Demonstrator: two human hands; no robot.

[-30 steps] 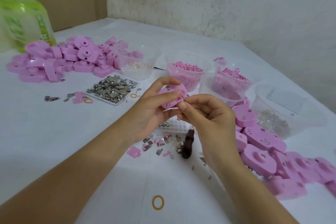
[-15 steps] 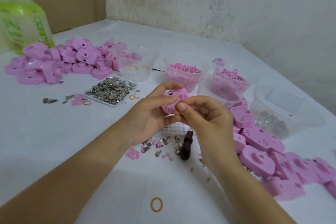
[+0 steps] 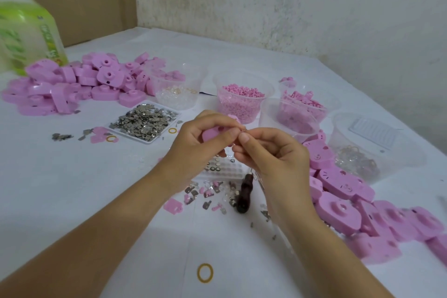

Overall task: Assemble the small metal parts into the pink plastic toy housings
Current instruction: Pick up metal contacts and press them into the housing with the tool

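Your left hand (image 3: 200, 145) grips a pink housing (image 3: 212, 132), fingers and thumb curled round it, and holds it up above the worktop (image 3: 72, 189) in the middle of the view. Your right hand (image 3: 273, 152) meets it from the right, fingers curled, with thumb and forefinger tips pressed together at the housing's right edge. Whatever sits in that pinch is too small to make out, so you cannot tell whether it holds a metal part.

Below your hands lies a clear blister tray (image 3: 225, 169) with small round pieces in its pockets. Just nearer you, loose metal and pink bits (image 3: 208, 193) are scattered beside a dark brown tool handle (image 3: 244, 196). A yellow rubber ring (image 3: 205, 272) lies alone, closer still.

Left of your hands a white tray (image 3: 131, 137) carries a heap of metal parts (image 3: 145, 120). Beyond it lies a pile of pink housings (image 3: 72, 84), with a green-labelled bottle (image 3: 26, 34) behind. Ahead stand a cup of clear bits and rings (image 3: 177, 94), a cup of pink pellets (image 3: 242, 101) and a cup of pink pieces (image 3: 302, 106). On your right a second pile of housings (image 3: 350, 196) runs along the worktop, beside a clear tub (image 3: 343, 138).
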